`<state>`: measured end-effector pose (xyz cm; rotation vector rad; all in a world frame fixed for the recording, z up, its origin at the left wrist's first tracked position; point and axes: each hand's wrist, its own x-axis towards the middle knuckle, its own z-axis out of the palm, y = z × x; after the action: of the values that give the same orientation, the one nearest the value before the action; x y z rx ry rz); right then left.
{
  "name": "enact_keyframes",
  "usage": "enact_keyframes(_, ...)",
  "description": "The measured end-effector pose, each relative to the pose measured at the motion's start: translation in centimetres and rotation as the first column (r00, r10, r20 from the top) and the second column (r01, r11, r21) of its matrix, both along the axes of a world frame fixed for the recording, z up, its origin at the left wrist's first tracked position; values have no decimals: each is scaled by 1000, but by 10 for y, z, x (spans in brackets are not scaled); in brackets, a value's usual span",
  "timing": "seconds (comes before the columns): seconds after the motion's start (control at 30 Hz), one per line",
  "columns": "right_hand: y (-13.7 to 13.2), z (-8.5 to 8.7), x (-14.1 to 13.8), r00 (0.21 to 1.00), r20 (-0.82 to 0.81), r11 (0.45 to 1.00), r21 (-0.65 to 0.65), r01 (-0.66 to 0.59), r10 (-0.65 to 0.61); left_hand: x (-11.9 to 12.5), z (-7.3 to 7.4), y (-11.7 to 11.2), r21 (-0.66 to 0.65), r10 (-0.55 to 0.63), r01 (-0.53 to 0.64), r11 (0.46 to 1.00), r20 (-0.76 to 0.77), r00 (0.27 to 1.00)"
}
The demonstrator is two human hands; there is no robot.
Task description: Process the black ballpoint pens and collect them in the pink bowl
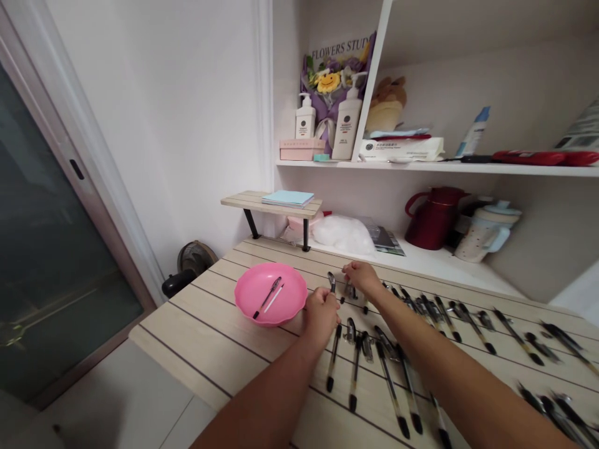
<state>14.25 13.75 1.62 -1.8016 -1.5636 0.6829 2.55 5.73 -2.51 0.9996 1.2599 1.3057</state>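
My left hand (322, 315) is closed around a pen (332, 282), whose dark, glossy end sticks up above the fingers. Just to the right and a little farther back, my right hand (362, 279) has its fingers drawn together low over the table. A small dark cap (350, 290) lies beneath it; whether anything is in those fingertips is hidden. Left of my left hand stands a pink bowl (296, 290) with a scalloped rim. In it rest a black pen (267, 297) and a thin white stick with a dark tip (274, 299).
Several black-ended pens (386, 386) and loose clear-and-black caps (367, 347) spread over the slatted table (196, 337). A small raised stand (238, 199) holds a blue pad (289, 197). Behind are a red jug (433, 218), a pale tumbler (486, 231) and a white shelf (412, 167).
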Motion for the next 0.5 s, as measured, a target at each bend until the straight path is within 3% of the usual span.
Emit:
enact_keyframes(0.13, -34, -1, -3, 971, -229, 996, -36, -79, 69, 1, 0, -1, 24, -23, 23, 999, -16, 1000)
enact_keyframes(0.3, -59, 0, -13, 854, -514, 991, -54, -126, 81, -1, -2, -1, 50, -35, 38, 998, -53, 998)
enact_keyframes(0.5, -59, -3, -21, 837, -544, 997, -14, -74, 54, -4, -4, -1, 82, -97, 105, 991, -91, 991)
